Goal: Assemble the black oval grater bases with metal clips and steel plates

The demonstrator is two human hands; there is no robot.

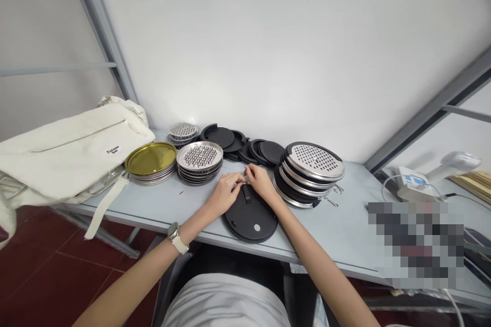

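A round black plastic disc [251, 219] lies near the table's front edge, with a pale round spot and a short raised black tab on its face. Over its far rim, by the tab, my left hand [228, 191] is closed in a pinch. My right hand [259, 180] pinches just beside it, fingertips almost meeting the left ones. Whatever small piece sits between the fingers is too hidden to name. To the right stands a tall stack of black-rimmed discs with perforated metal plates [314, 161], small wire clips hanging from its side.
Gold-topped metal plates [151, 158], a stack of grater plates [199, 156] and smaller perforated discs [183, 130] stand left. Loose black discs [217, 137] lie along the wall. A cream bag [76, 148] covers the left end; a white handheld device [456, 163] is far right.
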